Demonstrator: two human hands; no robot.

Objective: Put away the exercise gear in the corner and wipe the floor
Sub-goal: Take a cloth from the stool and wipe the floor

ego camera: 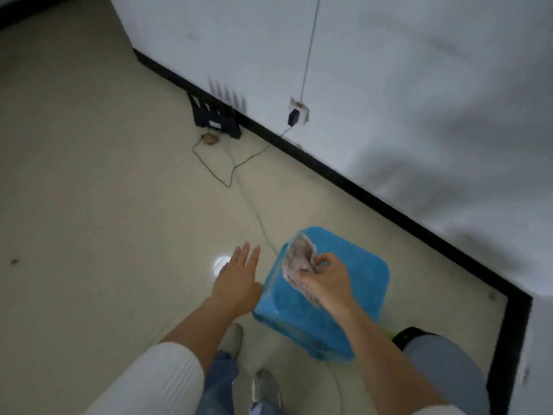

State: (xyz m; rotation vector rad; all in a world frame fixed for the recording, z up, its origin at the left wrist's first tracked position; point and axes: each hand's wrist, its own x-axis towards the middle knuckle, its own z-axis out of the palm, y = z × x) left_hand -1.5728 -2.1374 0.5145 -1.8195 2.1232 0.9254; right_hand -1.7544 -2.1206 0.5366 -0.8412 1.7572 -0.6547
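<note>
A person's right hand point(329, 280), at lower centre-right of the frame, pinches a crumpled greyish cloth point(299, 259) between curled fingers and thumb, holding it over the near-left edge of a blue plastic stool point(362, 265); whether the cloth touches the seat cannot be told through the blur. Just left of the stool, the left hand point(238, 283) reaches out over the pale, glossy floor point(104, 205) with fingers straight and slightly spread, holding nothing. A white sleeve point(155, 381) covers the left forearm at lower left, above blue jeans point(218, 381) and a light shoe point(266, 387) at the bottom edge. A black baseboard point(359, 190) runs diagonally from upper left to lower right along the foot of a white wall point(419, 85). In the upper middle, a dark plug sits in a wall socket point(302, 110), and a thin cable point(227, 178) loops across the floor to a black device point(214, 119) standing against the baseboard.
</note>
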